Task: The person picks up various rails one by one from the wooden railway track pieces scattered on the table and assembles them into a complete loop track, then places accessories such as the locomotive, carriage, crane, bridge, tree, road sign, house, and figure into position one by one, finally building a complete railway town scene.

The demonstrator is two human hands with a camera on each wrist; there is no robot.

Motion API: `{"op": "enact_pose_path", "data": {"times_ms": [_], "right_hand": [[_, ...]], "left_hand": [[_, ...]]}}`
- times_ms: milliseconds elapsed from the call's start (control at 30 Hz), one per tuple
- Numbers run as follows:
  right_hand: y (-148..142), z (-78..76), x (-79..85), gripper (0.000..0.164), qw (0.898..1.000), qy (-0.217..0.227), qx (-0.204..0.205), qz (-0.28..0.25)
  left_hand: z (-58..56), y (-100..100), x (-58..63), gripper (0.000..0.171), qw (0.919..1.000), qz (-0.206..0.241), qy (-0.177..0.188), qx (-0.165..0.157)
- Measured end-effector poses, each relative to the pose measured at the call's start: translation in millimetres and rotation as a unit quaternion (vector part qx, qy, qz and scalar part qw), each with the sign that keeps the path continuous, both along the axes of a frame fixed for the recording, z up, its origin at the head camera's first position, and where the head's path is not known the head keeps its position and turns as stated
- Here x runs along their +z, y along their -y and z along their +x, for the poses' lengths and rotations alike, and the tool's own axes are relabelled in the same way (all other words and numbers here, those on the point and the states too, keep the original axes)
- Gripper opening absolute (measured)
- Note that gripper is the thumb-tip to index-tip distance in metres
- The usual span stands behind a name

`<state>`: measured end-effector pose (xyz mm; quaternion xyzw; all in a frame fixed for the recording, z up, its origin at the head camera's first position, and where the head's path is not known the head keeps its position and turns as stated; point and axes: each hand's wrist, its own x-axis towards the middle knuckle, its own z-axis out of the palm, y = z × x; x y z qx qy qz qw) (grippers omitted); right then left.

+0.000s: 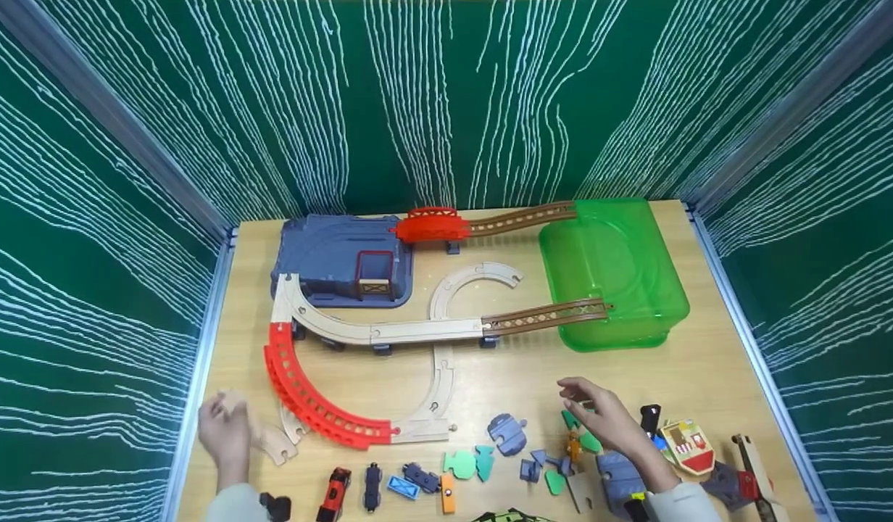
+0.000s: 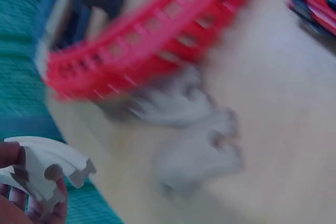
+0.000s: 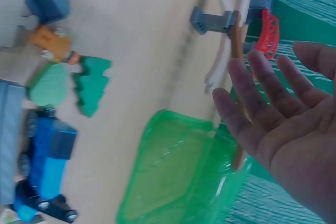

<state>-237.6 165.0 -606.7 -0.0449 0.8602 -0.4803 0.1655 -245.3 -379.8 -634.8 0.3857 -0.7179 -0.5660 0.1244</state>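
Note:
My left hand (image 1: 225,438) grips a pale forked wooden track piece (image 2: 63,158) near the table's left edge, fingers and thumb round it. Close beside that hand, another wooden track piece (image 1: 275,444) lies on the table next to the curved red track (image 1: 309,399). My right hand (image 1: 609,420) hovers above loose toys on the right with its fingers apart, and the right wrist view shows its palm bare. Below and around it are a green tree (image 3: 92,85), an orange animal figure (image 3: 51,43) and a blue engine (image 3: 51,153).
Across the middle run a raised wooden track (image 1: 425,332) and brown track (image 1: 548,317), between a grey-blue base (image 1: 323,250) and an upturned green bin (image 1: 613,268). Along the front edge lie a red vehicle (image 1: 334,494), dark cars and several small blocks. Metal-framed green walls enclose the table.

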Motion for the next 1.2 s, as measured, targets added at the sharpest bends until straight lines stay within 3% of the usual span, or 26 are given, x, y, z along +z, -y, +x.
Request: {"op": "enact_pose_path", "data": {"times_ms": [67,233,300,333,433,567,667,767,867,967,1100,1200], "right_hand": [[4,-5.7,5.1,0.029,1.0,-0.014,0.013,-0.006],[22,-26.1,17.1,0.031,0.998,-0.044,0.042,-0.016],[32,-35.7,24.3,0.033,0.997,-0.053,0.058,-0.011],[38,-40.4,27.9,0.034,0.996,-0.056,0.066,-0.007],[55,-55.4,36.2,0.032,0.993,-0.078,0.089,0.002],[85,-70.8,40.4,0.037,0.988,-0.113,0.097,-0.036],[110,-71.8,35.9,0.052,0.986,-0.128,0.096,-0.051],[129,-66.4,24.3,0.058,0.981,-0.17,0.092,0.015],[137,-63.3,12.3,0.055,0.965,-0.231,0.073,0.103],[134,-66.9,6.4,0.055,0.951,-0.264,0.046,0.153],[120,-86.8,9.0,0.058,0.963,-0.231,0.017,0.14],[104,-110.3,14.6,0.056,0.976,-0.182,-0.024,0.12]], "left_hand": [[-14.1,-21,17.2,0.036,0.9979,0.021,-0.06,-0.01],[-47.3,-81,58.9,0.03,0.9823,0.1,-0.144,-0.067],[-57.8,-107,69.5,0.031,0.9775,0.124,-0.142,-0.095],[-61.4,-120,71.8,0.036,0.9802,0.086,-0.131,-0.121],[-70.7,-156,74.7,0.038,0.9688,0.116,-0.143,-0.167],[-73.4,-205,68.9,0.04,0.9489,0.145,-0.138,-0.244],[-67.2,-238,58.4,0.037,0.9329,0.182,-0.12,-0.286],[-58.8,-265,46.0,0.033,0.9204,0.235,-0.104,-0.295],[-54.5,-281,36.3,0.03,0.9183,0.269,-0.096,-0.274],[-55.3,-289,30.8,0.029,0.9252,0.252,-0.086,-0.27],[-58.8,-289,23.1,0.029,0.9228,0.216,-0.082,-0.308],[-56.9,-279,11.2,0.03,0.9091,0.195,-0.062,-0.363]]}}
